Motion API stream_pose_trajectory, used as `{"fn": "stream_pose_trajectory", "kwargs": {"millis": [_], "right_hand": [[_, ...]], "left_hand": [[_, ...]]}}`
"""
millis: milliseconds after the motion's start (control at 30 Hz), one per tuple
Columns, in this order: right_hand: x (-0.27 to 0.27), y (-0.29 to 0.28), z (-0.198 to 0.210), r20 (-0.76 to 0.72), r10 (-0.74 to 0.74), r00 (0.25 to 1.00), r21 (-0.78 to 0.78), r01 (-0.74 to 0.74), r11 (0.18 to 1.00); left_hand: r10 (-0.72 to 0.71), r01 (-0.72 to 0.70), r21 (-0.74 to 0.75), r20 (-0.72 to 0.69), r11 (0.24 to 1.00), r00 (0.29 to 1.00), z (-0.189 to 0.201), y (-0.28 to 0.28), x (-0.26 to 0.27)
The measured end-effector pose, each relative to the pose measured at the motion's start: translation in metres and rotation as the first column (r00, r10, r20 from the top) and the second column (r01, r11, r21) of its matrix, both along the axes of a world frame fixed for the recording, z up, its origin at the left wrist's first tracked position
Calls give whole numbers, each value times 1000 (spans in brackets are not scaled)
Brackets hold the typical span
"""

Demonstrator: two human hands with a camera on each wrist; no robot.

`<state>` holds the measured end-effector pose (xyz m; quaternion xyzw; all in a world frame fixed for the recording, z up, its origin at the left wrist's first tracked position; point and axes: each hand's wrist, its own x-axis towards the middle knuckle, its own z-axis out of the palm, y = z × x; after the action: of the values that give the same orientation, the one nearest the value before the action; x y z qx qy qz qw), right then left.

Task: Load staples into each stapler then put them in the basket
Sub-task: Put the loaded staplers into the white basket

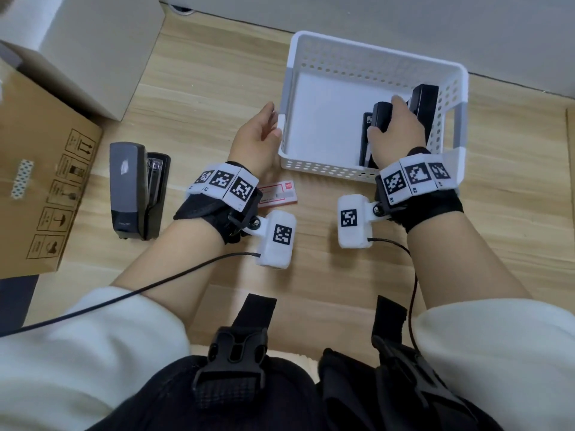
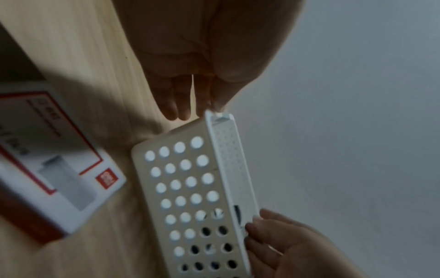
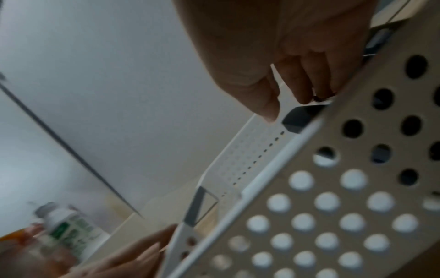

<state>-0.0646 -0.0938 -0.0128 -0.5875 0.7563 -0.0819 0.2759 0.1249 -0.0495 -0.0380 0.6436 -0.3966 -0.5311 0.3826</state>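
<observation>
A white perforated basket (image 1: 373, 52) stands on the wooden floor. My right hand (image 1: 395, 126) reaches into its right half and grips a black stapler (image 1: 381, 115) from above. A second black stapler (image 1: 424, 98) leans against the basket's right wall. My left hand (image 1: 258, 135) rests with straight fingers against the basket's left rim and holds nothing. In the left wrist view the left hand's fingers (image 2: 181, 105) lie beside the basket (image 2: 188, 188). A grey stapler (image 1: 130, 188) lies swung open on the floor at the left. A red and white staple box (image 1: 278, 194) lies in front of the basket.
A brown cardboard box (image 1: 40, 169) and a white box (image 1: 93, 42) stand at the left. A grey wall runs behind the basket. Bare floor lies between the grey stapler and the basket. A blurred bottle (image 3: 69, 229) shows in the right wrist view.
</observation>
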Motion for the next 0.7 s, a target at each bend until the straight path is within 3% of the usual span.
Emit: {"fn": "stream_pose_trajectory", "kwargs": {"millis": [100, 167, 267, 333, 400, 500, 600, 700], "right_hand": [[28, 20, 19, 126, 115, 985, -183, -90, 979], [55, 34, 26, 303, 162, 939, -246, -87, 965], [100, 55, 31, 657, 120, 745, -80, -89, 993], [128, 71, 29, 786, 51, 617, 70, -169, 983], [154, 84, 22, 818, 4, 575, 168, -245, 955], [187, 99, 5, 798, -54, 601, 293, -307, 906], [212, 110, -11, 765, -171, 621, 451, -326, 831], [226, 116, -19, 753, -285, 593, 553, -335, 763]], "left_hand": [[77, -82, -74, -66, 994, 995, 16, 14, 11], [116, -122, -154, -48, 981, 992, 26, 28, 29], [208, -169, -258, 129, 951, 970, 35, 55, 65], [281, -202, -284, 273, 937, 920, 34, 74, 91], [326, -254, -229, 369, 940, 870, 30, 91, 116], [269, -284, -26, 412, 959, 870, 13, 110, 147], [161, -225, 179, 317, 958, 935, -11, 122, 166], [96, -143, 245, 193, 959, 977, -38, 128, 176]]}}
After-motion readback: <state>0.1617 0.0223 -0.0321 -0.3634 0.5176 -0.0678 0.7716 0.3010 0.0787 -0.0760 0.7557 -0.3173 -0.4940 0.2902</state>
